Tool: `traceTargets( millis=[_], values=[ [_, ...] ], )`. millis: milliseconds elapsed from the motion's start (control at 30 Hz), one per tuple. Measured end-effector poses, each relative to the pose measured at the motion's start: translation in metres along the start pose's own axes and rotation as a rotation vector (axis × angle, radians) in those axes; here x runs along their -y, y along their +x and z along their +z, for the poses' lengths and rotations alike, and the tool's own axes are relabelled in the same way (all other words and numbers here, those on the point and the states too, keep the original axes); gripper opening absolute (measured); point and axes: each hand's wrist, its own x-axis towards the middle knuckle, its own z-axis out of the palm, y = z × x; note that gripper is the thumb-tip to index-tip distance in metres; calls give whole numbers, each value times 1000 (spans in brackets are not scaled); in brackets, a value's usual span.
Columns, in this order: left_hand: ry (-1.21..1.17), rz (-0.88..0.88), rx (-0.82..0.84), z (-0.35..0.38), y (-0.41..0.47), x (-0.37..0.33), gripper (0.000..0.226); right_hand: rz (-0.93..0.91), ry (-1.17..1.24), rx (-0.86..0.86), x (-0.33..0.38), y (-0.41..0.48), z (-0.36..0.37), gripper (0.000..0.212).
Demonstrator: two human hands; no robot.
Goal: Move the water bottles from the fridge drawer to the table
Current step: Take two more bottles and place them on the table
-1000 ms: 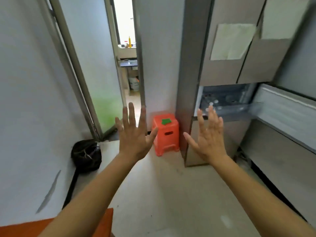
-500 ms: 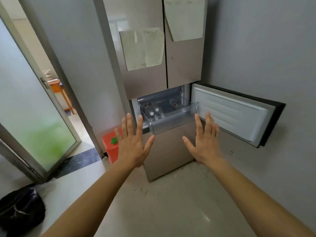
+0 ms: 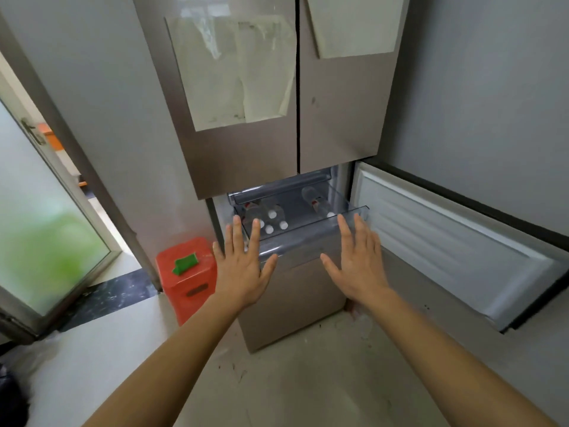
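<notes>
A clear plastic fridge drawer (image 3: 311, 234) stands pulled out below the two upper fridge doors. Several water bottles with white caps lie inside: a cluster (image 3: 272, 214) at the drawer's left and one bottle (image 3: 318, 203) at its right. My left hand (image 3: 243, 265) hovers in front of the drawer's left end, fingers straight and spread, holding nothing. My right hand (image 3: 358, 261) is held the same way before the drawer's right end, empty. No table shows in this view.
The lower fridge door (image 3: 455, 241) hangs open to the right, close to my right arm. An orange plastic stool (image 3: 187, 282) with a green piece on top stands left of the fridge. A frosted glass door (image 3: 40, 229) is open at the left.
The view has swung from the doorway to face the fridge and come nearer. Both hands stay spread and empty and now sit just before the drawer front.
</notes>
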Motion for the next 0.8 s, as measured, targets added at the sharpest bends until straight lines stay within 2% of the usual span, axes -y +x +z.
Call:
traceTargets(
  millis=[267, 400, 500, 633, 800],
  values=[
    [25, 27, 235, 47, 142, 19, 76, 31, -31, 106, -19, 136, 43, 74],
    [62, 22, 326, 71, 192, 22, 74, -18, -61, 159, -36, 186, 72, 64],
    [93, -7, 341, 95, 220, 23, 74, -38, -33, 262, -48, 226, 97, 59],
    [137, -94, 391, 127, 253, 27, 73, -151, 7, 428, -59, 279, 134, 55],
    [-2, -294, 508, 155, 272, 27, 77, -321, 63, 681, -65, 342, 170, 48]
  ],
)
